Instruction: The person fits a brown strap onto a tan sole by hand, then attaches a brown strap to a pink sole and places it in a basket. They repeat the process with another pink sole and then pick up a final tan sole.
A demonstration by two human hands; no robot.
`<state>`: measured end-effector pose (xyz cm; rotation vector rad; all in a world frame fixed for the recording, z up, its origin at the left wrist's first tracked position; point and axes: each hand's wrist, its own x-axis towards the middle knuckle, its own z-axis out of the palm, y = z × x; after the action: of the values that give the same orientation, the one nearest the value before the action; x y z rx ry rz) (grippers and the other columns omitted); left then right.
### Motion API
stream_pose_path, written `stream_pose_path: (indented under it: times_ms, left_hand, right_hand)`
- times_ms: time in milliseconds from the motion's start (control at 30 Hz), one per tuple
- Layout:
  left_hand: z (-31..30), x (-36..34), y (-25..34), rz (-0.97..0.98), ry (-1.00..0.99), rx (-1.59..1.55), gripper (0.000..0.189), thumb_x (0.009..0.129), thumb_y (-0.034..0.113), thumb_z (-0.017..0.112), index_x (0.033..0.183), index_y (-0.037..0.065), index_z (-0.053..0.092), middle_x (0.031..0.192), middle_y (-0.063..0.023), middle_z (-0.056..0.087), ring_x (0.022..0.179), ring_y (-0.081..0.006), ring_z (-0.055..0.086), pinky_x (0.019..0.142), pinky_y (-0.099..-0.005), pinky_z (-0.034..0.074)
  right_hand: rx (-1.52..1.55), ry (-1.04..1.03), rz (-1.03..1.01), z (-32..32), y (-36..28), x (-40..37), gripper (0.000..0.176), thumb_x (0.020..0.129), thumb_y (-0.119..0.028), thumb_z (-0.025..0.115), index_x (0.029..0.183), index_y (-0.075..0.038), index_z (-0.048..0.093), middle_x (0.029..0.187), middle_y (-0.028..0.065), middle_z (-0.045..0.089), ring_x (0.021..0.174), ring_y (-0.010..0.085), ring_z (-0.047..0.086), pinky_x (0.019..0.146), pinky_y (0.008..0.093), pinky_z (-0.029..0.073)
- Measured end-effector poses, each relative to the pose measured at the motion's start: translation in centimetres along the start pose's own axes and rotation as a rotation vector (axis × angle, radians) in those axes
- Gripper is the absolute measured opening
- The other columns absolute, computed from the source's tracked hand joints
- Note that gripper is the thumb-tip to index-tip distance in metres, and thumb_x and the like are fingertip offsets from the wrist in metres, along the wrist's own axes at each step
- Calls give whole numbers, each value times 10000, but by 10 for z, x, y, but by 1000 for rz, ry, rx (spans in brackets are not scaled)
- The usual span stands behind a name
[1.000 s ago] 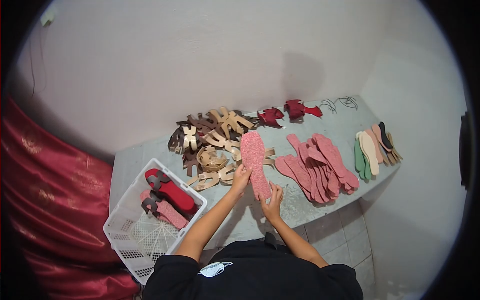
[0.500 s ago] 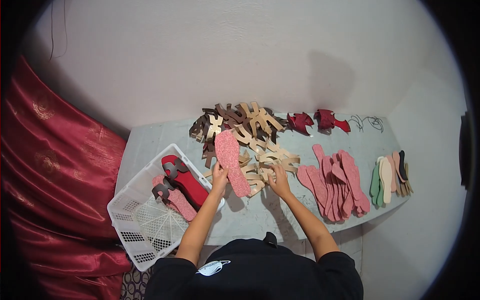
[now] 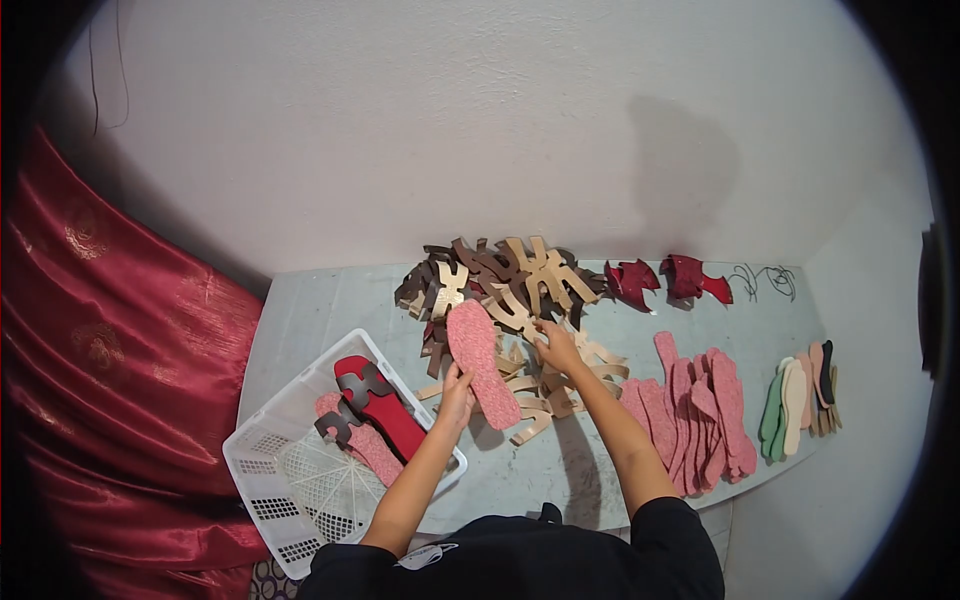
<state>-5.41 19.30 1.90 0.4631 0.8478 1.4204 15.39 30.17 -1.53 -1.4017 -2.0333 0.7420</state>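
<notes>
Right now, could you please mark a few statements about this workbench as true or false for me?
1. The left hand holds a pink insole. True.
2. The basket holds a red sole. True.
3. The right hand is inside the basket. False: it is on the tan straps on the table.
4. The insole pile lies left of the basket. False: it lies to the basket's right, beyond the straps.
</notes>
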Motion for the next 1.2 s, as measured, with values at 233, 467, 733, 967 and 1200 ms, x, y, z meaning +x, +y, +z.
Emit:
stream_pose_path:
  times_ms: [233, 467, 733, 967, 1200]
  left_hand:
    - [-1, -3, 5, -186, 3, -77, 396, 886, 92, 413, 1267, 97, 310, 1156, -90, 500, 999, -206, 548, 841, -346, 466]
    - [0, -1, 8, -242, 29, -165, 375, 889, 110, 420, 1253, 112, 331, 1143, -72, 510, 1016, -208, 538, 865, -358, 449]
    - [-2, 0, 7, -266, 3, -200, 364, 889, 108, 421, 1243, 105, 337, 1145, -76, 509, 1023, -215, 534, 875, -357, 441]
    - [-8, 3, 3, -253, 12, -189, 363, 888, 108, 414, 1242, 95, 334, 1150, -82, 506, 1026, -210, 531, 879, -359, 441]
    - [-17, 6, -3, -219, 12, -167, 350, 888, 117, 412, 1231, 98, 344, 1130, -82, 519, 997, -213, 547, 858, -362, 454]
  right_hand:
    - [-157, -86, 227, 22, 10, 40, 513, 767, -319, 538, 1213, -98, 416, 1079, 135, 542, 1029, 337, 450, 881, 474, 301]
    - [-187, -106, 255, 43, 26, 51, 569, 777, -329, 524, 1266, -87, 359, 1159, 169, 485, 1037, 345, 449, 896, 463, 307]
    - [460, -150, 498, 31, 8, 64, 372, 826, -216, 495, 1129, -3, 525, 1162, 157, 515, 1057, 246, 490, 895, 297, 361]
    - [652, -119, 509, 44, 27, 62, 321, 858, -133, 443, 1136, 7, 523, 1122, 77, 552, 1014, 160, 509, 878, 239, 357]
    - [384, -93, 322, 36, 18, 51, 306, 860, -158, 459, 1129, -41, 547, 1079, 60, 574, 989, 154, 510, 860, 258, 366]
